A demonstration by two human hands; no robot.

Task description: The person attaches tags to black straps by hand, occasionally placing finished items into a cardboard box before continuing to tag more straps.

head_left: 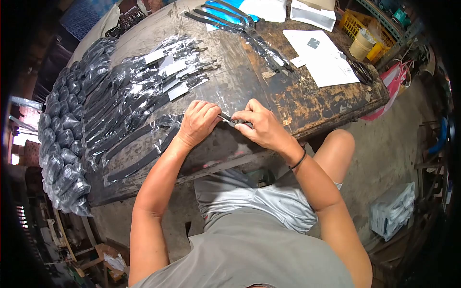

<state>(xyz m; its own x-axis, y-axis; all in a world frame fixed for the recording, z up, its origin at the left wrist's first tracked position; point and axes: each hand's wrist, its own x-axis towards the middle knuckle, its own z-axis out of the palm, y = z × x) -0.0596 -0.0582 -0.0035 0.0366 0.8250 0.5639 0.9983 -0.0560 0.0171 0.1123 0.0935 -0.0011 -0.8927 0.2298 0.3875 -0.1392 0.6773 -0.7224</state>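
Observation:
Near the front edge of the table, my left hand (200, 122) is closed, its fingers curled around one end of a narrow black piece (226, 118) with a pale strip along it. My right hand (261, 127) pinches the other end between thumb and fingers. The fingers cover much of the piece, so its exact kind does not show. Just left of my left hand lies a black strap in clear plastic (168, 139). Beyond it, several bagged black straps (134, 91) with white labels lie side by side.
Bundled plastic-wrapped ends (62, 129) hang over the table's left edge. White paper (319, 57) lies on the worn table (307, 105) at right. Black straps and a blue packet (225, 10) are at the back. A yellow crate (355, 24) stands behind, and a wrapped package (394, 211) sits lower right.

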